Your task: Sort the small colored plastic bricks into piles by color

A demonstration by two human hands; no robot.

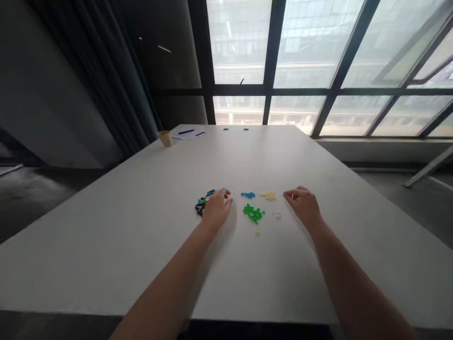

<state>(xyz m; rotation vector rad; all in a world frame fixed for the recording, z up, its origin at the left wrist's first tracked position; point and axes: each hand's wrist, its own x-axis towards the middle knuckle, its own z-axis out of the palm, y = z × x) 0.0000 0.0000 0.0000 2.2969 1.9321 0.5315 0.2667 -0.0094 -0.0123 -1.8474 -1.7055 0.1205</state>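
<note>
My left hand (216, 208) is over the right edge of a mixed pile of small plastic pieces (200, 206) in blue, black, brown and green, partly hiding it. Its fingers curve, with a gap between thumb and fingertips and nothing visible in it. My right hand (302, 203) rests on the right with fingertips pinched together; what they hold, if anything, is too small to tell. Between the hands lie blue pieces (248, 194), pale yellow pieces (269, 195), a larger cluster of green pieces (254, 213) and a few white pieces (278, 215). A single yellow piece (257, 233) sits nearer to me.
The long white table (262, 160) reaches toward the windows. At its far left stand a paper cup (165, 138) and papers (191, 135) with pens on them. Two dark round fittings (246, 129) are set near the far edge. A dark curtain (106, 71) hangs at left.
</note>
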